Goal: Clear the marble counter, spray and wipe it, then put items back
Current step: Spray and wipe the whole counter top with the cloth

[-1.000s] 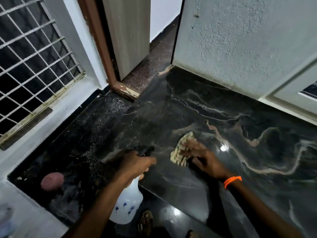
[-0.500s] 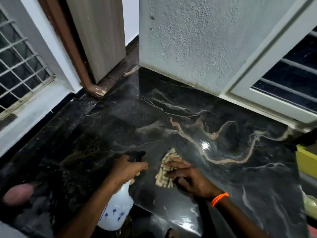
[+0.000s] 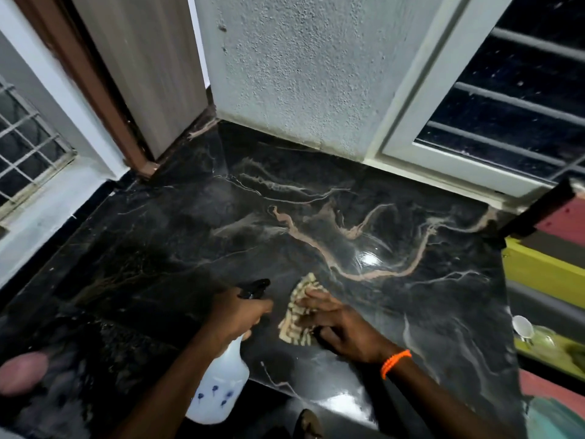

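Note:
The black marble counter [image 3: 364, 217] with pale brown veins fills the middle of the view. My right hand [image 3: 342, 327], with an orange band at the wrist, presses flat on a beige ribbed cloth [image 3: 297, 315] near the counter's front edge. My left hand [image 3: 237, 312] grips the black trigger head of a white spray bottle [image 3: 218, 388] with blue flower marks. The bottle hangs below the hand, just left of the cloth, with its nozzle pointing over the counter.
A pink rounded object [image 3: 22, 372] sits at the lower left on the dark floor ledge. A textured wall [image 3: 300, 68] and a white window frame [image 3: 427, 137] back the counter. A yellow shelf [image 3: 544, 274] and a small white cup [image 3: 522, 327] stand at the right. A wooden door [image 3: 142, 68] stands at the far left.
The view has swung right, showing the window and yellow shelf. My right hand and cloth have stayed near the counter's front edge beside the spray bottle.

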